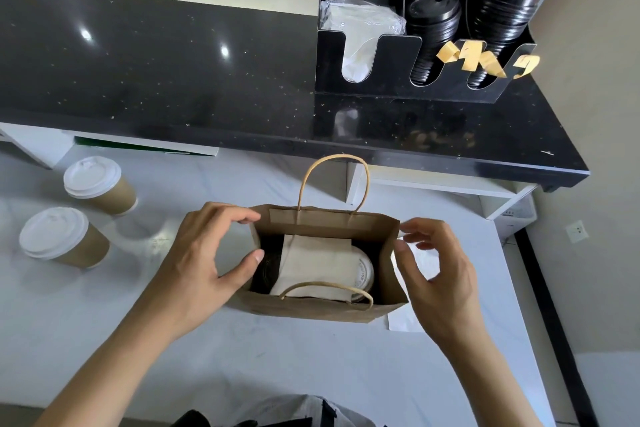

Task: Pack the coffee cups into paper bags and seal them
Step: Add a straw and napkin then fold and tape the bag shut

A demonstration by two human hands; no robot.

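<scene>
— Kraft paper, thin and creasable: the paper bag [322, 267] stands open on the white worktop [242, 357], just below the front edge of the black counter [173, 62]. How would you take it?

— By the top rim at the side folds, not by the walls. The paper gives easily, but the rim band is doubled and stiffer. The left hand [204, 263] is at the bag's left edge, thumb inside the mouth and fingers curled over the far corner. The right hand [433, 270] hangs at the bag's right edge with fingers loosely bent; I cannot tell whether they touch the paper or only hover.

— And inside?

— A pale napkin [311, 267] lies over what looks like a lidded cup [363, 274]; a dark shape at the bag's left may be another lid, but it is shadowed. The load is probably light yet top-heavy and spillable, so fold gently and keep the bag upright.

— Room to work?

— Open worktop in front of the bag. Two coffee cups [74, 215] stand well to its left. A white sheet [403, 322] peeks out at the bag's right near corner. The far handle [332, 180] stands up close to the counter's overhang, so I'd fold toward the body. The lid rack [415, 80] sits behind the bag on the counter.
</scene>
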